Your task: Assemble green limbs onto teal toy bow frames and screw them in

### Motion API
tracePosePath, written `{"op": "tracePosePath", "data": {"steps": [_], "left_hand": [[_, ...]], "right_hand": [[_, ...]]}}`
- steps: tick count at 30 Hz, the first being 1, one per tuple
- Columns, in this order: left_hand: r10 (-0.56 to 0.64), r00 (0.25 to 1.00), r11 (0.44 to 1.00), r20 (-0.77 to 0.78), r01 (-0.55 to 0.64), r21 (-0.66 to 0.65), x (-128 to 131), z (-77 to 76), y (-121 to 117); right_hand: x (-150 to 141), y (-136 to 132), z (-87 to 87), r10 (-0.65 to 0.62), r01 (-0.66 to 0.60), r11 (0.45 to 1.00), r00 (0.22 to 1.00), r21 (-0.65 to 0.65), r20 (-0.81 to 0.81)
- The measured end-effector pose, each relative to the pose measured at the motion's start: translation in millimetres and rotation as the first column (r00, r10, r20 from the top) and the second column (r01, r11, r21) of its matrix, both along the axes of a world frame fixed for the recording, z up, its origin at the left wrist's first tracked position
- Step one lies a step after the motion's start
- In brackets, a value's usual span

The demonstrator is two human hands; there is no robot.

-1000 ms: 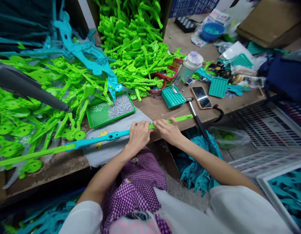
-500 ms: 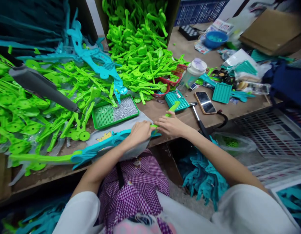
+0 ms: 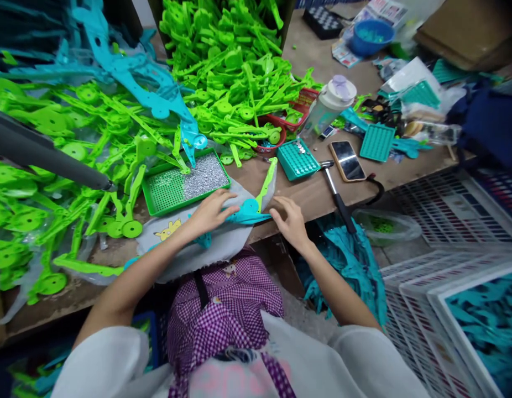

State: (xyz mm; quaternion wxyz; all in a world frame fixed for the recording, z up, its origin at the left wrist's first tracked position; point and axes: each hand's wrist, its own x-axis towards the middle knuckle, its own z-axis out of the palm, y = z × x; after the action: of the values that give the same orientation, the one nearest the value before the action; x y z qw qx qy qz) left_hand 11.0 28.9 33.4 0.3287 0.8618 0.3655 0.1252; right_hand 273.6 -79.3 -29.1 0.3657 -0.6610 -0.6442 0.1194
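Observation:
A long blue plastic part lies across a grey cloth at the table's front edge. A light-green plastic arm sticks up and away from its right end, and another green arm extends from its left end. My left hand rests over the blue part, thumb and fingers apart; whether it presses on it is hard to tell. Just off the right tip, my right hand has its fingers spread and holds nothing. Behind my left hand stands a green tray of small silver pieces.
A grey power screwdriver hangs at left over heaped green parts. Toward the right are a teal tray, a hammer, a phone and a lidded cup. White crates stand below right.
Both hands have let go of the green arm and moved apart, the left one leftward, the right one slightly down. That arm now stands angled upward from the blue part. The whole view has shifted.

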Motion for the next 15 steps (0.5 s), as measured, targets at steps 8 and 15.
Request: {"op": "tracePosePath", "data": {"steps": [8,15], "left_hand": [[0.164,0.976,0.984,-0.143,-0.153,0.089,-115,-26.8,-52],[0.158,0.975,0.987,-0.155,-0.160,0.000,-134,-37.8,-60]], "right_hand": [[-5,-18,-12.2,0.143,-0.140,0.987,0.989,-0.075,0.038],[-5,-19,-19.3,0.091,-0.090,0.994,0.996,-0.059,0.021]]}}
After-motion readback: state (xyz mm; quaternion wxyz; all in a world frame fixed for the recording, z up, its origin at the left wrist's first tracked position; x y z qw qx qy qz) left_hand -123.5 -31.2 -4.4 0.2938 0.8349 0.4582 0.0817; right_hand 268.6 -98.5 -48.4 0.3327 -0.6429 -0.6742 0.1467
